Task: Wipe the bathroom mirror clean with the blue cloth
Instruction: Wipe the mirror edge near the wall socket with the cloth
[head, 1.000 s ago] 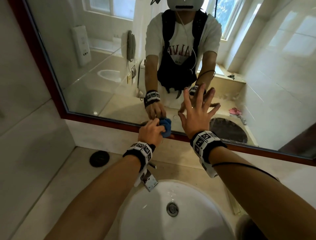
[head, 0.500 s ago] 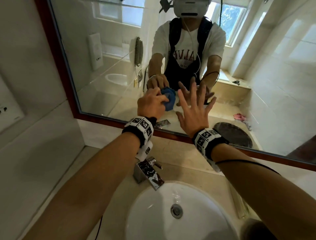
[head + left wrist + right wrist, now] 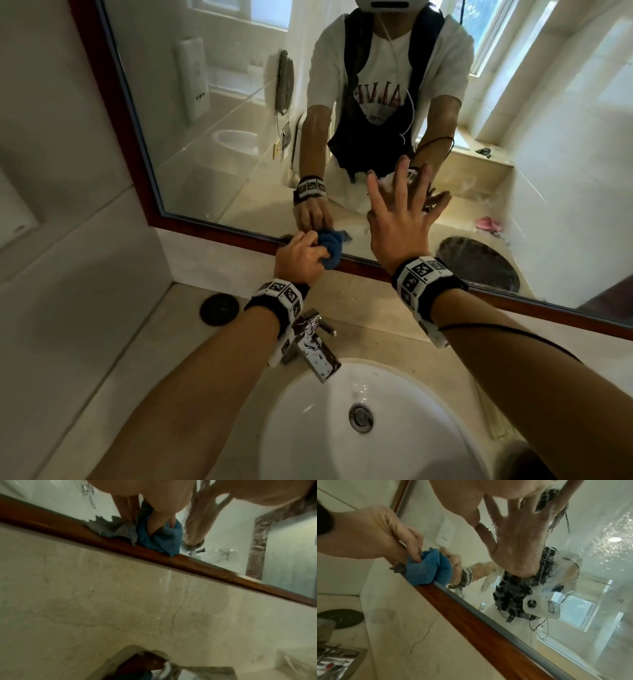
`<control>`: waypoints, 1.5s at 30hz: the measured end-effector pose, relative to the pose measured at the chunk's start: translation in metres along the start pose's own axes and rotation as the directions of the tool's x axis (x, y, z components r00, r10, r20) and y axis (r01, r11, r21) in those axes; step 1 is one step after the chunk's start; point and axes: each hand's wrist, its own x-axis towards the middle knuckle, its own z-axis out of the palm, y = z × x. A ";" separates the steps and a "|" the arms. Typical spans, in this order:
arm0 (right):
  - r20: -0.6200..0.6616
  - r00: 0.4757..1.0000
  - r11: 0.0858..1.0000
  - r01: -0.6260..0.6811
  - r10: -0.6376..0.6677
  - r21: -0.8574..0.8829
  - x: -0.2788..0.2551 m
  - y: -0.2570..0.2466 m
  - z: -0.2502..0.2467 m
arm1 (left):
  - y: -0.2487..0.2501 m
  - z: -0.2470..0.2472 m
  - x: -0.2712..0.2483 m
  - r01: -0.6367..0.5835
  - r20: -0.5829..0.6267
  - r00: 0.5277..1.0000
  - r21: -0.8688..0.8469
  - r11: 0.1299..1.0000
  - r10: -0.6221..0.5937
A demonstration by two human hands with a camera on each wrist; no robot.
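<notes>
The mirror [image 3: 222, 120] with its reddish wooden frame [image 3: 116, 113] fills the wall above the counter. My left hand [image 3: 299, 257] grips the bunched blue cloth [image 3: 330, 248] and holds it against the glass right at the lower frame edge. In the left wrist view my fingers [image 3: 157, 523] dig into the blue cloth [image 3: 163, 542], and a grey part of it lies on the frame [image 3: 214, 569]. My right hand [image 3: 397, 212] is spread flat on the glass to the right of the cloth and holds nothing. The right wrist view shows the blue cloth [image 3: 424, 569] touching the frame.
Below my arms are a white sink basin [image 3: 394, 455] and a chrome tap [image 3: 315, 346]. A black round disc [image 3: 219, 308] lies on the beige counter at the left. A beige stone strip [image 3: 120, 608] runs under the frame. Droplets cover the glass [image 3: 599, 540] on the right.
My left hand went up the glass with the cloth, then came back down to the lower frame edge. My right hand stayed spread on the mirror.
</notes>
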 end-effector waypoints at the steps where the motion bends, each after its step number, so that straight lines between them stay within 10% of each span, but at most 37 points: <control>1: -0.003 1.000 1.000 -0.001 0.001 -0.006 0.000 0.000 0.001 | -0.002 0.001 0.001 0.003 0.003 1.000 -0.002 1.000 -0.003; 8: 0.005 1.000 1.000 -0.019 0.019 0.012 -0.001 -0.002 -0.001 | -0.001 -0.016 0.016 -0.036 0.014 0.999 0.005 0.999 0.036; 17: 0.045 0.998 0.999 -0.050 0.049 0.021 -0.009 -0.010 0.000 | 0.004 -0.063 0.069 -0.064 -0.256 0.965 0.010 0.998 0.065; 37: 0.040 0.997 0.998 -0.065 0.064 0.022 -0.018 -0.015 0.018 | -0.030 -0.020 0.008 0.012 -0.026 1.000 0.009 1.000 -0.012; 45: 0.117 0.985 0.991 -0.133 0.130 0.023 -0.018 -0.027 0.012 | -0.025 -0.076 0.071 0.009 -0.298 0.954 -0.008 1.000 -0.011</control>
